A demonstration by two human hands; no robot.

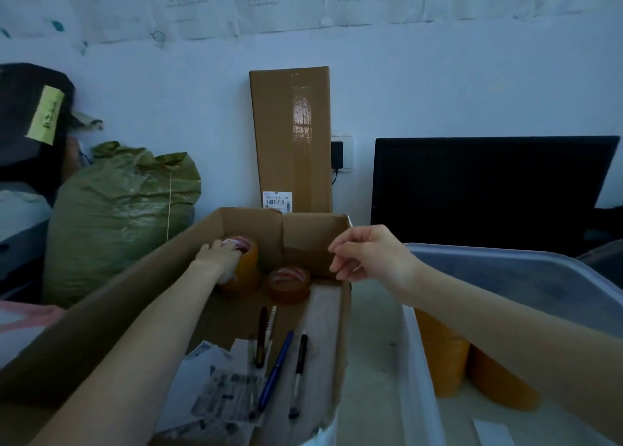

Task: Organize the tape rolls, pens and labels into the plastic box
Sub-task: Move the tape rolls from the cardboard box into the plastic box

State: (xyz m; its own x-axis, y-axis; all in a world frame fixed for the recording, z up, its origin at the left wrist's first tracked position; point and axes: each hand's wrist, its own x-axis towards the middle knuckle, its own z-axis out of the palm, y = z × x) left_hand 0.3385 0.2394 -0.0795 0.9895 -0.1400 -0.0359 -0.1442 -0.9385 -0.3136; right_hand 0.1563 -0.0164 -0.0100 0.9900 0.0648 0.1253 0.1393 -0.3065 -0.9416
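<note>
An open cardboard box (313, 233) holds a tall stack of brown tape rolls (247, 267) at its far left and a single tape roll (290, 283) beside it. My left hand (219, 255) reaches into the box and grips the stack. Several pens (276, 361) and printed labels (226, 398) lie on the box floor nearer me. My right hand (367, 253) hovers over the box's right wall, fingers loosely curled, holding nothing. To the right stands the clear plastic box (418, 378) with orange tape rolls (441, 351) inside.
A tall cardboard carton (291, 135) leans on the wall behind the box. A green sack (118, 216) sits at the left, a dark monitor (488, 186) at the right. A white label (492, 432) lies in the plastic box.
</note>
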